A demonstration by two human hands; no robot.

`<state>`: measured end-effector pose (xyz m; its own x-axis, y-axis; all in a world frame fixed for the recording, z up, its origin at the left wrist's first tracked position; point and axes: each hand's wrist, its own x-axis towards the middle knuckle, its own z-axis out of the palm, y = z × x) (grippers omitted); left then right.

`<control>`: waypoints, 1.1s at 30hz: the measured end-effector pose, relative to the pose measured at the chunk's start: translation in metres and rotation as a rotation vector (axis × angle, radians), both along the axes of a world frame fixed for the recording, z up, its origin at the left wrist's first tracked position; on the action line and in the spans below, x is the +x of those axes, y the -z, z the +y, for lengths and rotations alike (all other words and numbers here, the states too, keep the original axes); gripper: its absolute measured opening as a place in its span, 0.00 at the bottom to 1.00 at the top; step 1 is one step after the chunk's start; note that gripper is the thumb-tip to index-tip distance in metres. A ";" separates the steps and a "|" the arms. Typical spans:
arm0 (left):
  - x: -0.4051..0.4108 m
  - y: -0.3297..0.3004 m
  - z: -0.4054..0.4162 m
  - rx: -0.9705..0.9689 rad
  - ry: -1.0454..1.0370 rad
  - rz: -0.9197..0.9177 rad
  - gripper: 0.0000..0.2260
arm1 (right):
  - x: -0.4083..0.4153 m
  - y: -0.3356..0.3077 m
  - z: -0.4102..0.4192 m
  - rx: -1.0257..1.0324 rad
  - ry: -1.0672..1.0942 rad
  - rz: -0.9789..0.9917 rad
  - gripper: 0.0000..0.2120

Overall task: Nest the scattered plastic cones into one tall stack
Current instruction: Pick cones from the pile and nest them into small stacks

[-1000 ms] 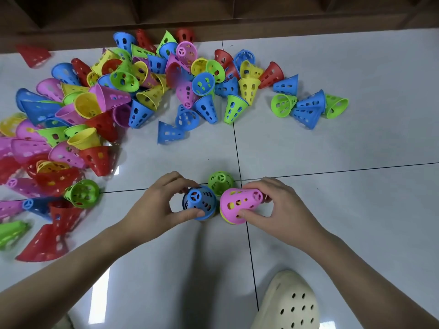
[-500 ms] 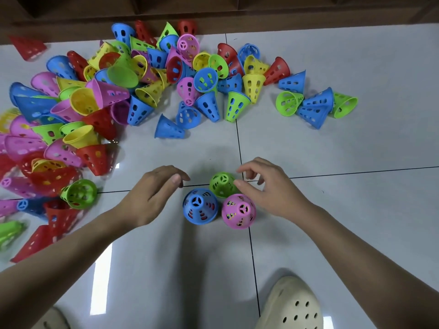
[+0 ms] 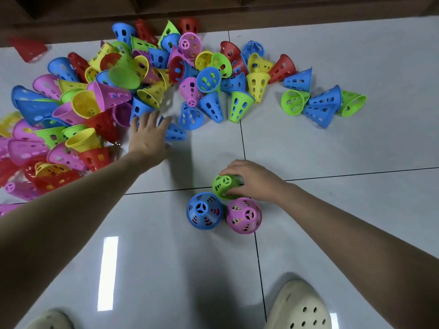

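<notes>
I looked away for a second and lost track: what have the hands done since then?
The left hand let go of the blue cone and reached out to the pile, fingers spread over a lying blue cone. The right hand released the pink cone and gripped the green cone. All three cones stayed upright.

Green cone (image 3: 223,186), blue cone (image 3: 203,211), pink cone (image 3: 244,216), cream perforated shoe (image 3: 300,307), white tiled floor (image 3: 332,143)
</notes>
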<state>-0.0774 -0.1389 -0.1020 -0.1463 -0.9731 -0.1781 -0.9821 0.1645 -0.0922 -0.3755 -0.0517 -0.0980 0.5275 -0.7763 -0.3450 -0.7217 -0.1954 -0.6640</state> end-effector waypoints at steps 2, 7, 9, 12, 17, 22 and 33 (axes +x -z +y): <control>0.002 0.001 -0.002 0.028 0.015 -0.022 0.33 | -0.001 0.007 -0.001 0.015 0.045 -0.023 0.22; 0.013 -0.002 0.005 0.012 -0.017 -0.003 0.28 | -0.006 -0.007 -0.002 0.092 0.374 -0.292 0.15; 0.017 -0.005 0.013 0.008 -0.044 0.051 0.27 | -0.011 -0.026 0.004 0.116 0.530 -0.444 0.11; 0.016 -0.013 0.031 0.000 -0.110 0.193 0.26 | -0.024 -0.057 0.025 0.137 0.725 -0.683 0.09; 0.004 -0.029 0.070 0.057 -0.292 0.730 0.24 | -0.048 -0.104 0.078 0.136 0.832 -0.755 0.17; -0.027 -0.064 0.117 0.071 -0.347 1.166 0.12 | -0.032 -0.121 0.114 0.069 0.691 -0.653 0.10; -0.050 -0.095 0.178 0.136 -0.093 1.289 0.18 | -0.016 -0.082 0.123 -0.140 0.321 -0.131 0.19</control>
<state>-0.1279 0.0391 -0.0073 -0.2185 -0.9741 -0.0575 -0.3582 0.0252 0.9333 -0.3918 0.0712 -0.0162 0.2824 -0.9442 -0.1697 -0.6720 -0.0685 -0.7374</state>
